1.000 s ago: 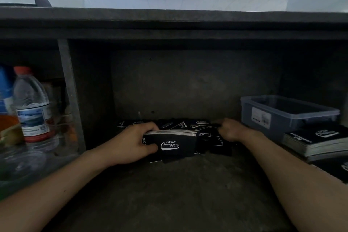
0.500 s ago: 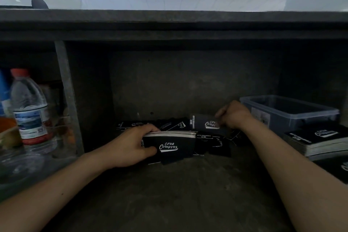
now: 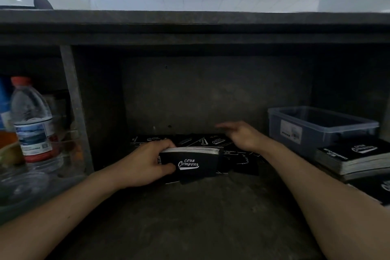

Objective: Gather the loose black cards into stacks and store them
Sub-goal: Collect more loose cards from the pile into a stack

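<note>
Since half a second ago the right hand [image 3: 242, 137] has shed its card and hovers bare, fingers straight, over the loose black cards [image 3: 219, 141] along the shelf's [image 3: 190, 217] back edge. Mid-shelf, the left hand [image 3: 145, 164] grips a thick stack [image 3: 194, 160]. Finished stacks [image 3: 354, 154] sit at the right edge beside a plastic bin [image 3: 316, 124]. Many cards remain, and the front edge seems to offer working room.

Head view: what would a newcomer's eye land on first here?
The left hand grips a stack of black cards printed Club Camping, at centre. The right hand hovers open over loose cards scattered behind. A plastic bin sits at right, a water bottle at left.
</note>
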A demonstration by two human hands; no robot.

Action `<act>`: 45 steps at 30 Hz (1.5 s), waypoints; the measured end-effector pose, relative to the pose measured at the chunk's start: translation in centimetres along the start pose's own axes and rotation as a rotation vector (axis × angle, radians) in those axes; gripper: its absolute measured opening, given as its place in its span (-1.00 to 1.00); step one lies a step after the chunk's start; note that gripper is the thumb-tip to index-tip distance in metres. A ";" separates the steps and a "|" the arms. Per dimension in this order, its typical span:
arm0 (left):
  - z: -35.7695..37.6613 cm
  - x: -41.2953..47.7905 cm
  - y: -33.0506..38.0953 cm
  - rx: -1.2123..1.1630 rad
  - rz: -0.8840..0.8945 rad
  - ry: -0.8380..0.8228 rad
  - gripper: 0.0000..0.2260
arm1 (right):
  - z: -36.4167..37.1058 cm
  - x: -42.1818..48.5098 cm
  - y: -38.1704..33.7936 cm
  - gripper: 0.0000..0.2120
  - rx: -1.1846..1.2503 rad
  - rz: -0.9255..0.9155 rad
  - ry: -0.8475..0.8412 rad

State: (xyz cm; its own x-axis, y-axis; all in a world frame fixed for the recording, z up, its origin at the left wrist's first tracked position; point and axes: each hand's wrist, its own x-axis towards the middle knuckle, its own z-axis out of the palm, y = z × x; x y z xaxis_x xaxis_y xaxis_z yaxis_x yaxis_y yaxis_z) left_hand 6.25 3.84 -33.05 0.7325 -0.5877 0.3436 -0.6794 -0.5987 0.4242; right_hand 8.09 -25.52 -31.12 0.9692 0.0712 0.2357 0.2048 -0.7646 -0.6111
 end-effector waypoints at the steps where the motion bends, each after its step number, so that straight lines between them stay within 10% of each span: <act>1: 0.0 0.0 0.0 0.011 0.000 0.013 -0.82 | 0.3 0.0 0.7 -0.59 -0.216 0.006 -0.061; 12: 0.2 0.1 -0.2 0.035 -0.019 0.033 -0.84 | -1.7 -1.1 -0.6 -0.49 -0.588 0.264 -0.134; 17: 0.2 0.0 0.1 -0.009 -0.001 0.032 -0.81 | -2.7 -1.4 -1.2 -0.38 -0.415 0.318 -0.051; 22: 0.5 0.1 0.0 -0.054 -0.002 0.000 -0.57 | -2.8 -1.3 -1.3 -0.77 0.161 0.164 0.232; 28: 0.6 0.1 -0.1 -0.084 -0.037 -0.010 -0.18 | -0.2 -2.4 -3.9 -0.67 0.371 0.157 -0.398; 31: 0.4 0.2 0.0 -0.059 0.052 0.001 -0.46 | -1.1 -1.2 -3.1 -0.58 0.507 0.157 -0.146; 34: 0.4 0.1 -0.1 -0.048 0.092 -0.008 -0.63 | -3.2 0.1 0.3 -0.69 -0.078 0.287 0.344; 38: 0.5 0.1 -0.2 -0.032 0.102 0.009 -0.64 | -2.9 -0.4 2.5 -0.43 -0.617 0.560 -0.011; 45: 0.6 0.2 -0.2 -0.024 0.077 0.009 -0.68 | -2.9 -1.0 1.5 -0.70 -0.627 0.445 0.134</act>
State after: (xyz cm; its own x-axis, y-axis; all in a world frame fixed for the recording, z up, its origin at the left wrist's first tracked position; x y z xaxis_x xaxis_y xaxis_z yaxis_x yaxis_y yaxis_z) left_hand 6.51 3.51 -33.56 0.6785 -0.6263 0.3838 -0.7326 -0.5385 0.4164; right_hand 7.03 -28.63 -30.06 0.9089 -0.3749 0.1826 -0.3540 -0.9251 -0.1375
